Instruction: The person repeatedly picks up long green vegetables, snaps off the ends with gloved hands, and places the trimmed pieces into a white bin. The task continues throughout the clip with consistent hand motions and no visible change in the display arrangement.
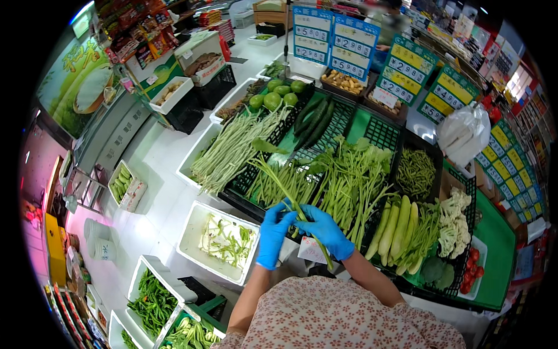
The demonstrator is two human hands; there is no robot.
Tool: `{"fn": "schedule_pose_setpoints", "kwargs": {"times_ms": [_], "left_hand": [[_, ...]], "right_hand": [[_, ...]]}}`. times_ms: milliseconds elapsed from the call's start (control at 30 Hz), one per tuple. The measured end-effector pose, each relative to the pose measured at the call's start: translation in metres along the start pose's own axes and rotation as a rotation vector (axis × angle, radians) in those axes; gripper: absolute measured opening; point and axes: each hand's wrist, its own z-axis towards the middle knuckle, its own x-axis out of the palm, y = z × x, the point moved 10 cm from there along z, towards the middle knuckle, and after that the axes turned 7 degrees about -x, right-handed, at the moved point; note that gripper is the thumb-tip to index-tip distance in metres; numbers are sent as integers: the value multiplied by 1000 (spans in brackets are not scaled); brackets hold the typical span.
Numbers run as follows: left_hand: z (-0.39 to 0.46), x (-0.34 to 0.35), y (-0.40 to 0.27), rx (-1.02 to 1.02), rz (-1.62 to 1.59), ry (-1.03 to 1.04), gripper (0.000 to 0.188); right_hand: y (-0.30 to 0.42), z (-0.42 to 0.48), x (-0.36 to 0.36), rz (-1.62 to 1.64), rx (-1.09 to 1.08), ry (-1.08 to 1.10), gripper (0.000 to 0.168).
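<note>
Both my hands wear blue gloves and meet around a long green leafy vegetable stalk in front of my body. My right hand is closed round the stalk's lower part, with the cut end sticking out below it. The fingers of my left hand are bent at the stalk's other side; whether they grip it is hard to tell. Just beyond my hands lie a pile of similar leafy stalks and a smaller bunch of green stalks. Long beans are heaped to the left.
A white foam box with trimmed scraps stands left of my hands. The display also holds cucumbers, pale green gourds, cauliflower and tomatoes. Foam boxes of green peppers stand lower left. A person is at the far side.
</note>
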Motion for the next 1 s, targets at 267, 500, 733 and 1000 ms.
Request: {"fn": "schedule_pose_setpoints", "kwargs": {"times_ms": [267,500,733,1000], "left_hand": [[-36,40,-28,306,88,27,15],[-29,-75,-28,324,1050,-310,28],[15,-68,-26,48,295,-108,34],[27,18,-41,58,187,-137,25]], "right_hand": [[-4,-7,-47,394,-167,-408,34],[29,-25,-133,234,-235,-620,34],[6,-30,-97,-87,-303,-543,34],[31,-45,-35,-645,-473,-367,44]]}}
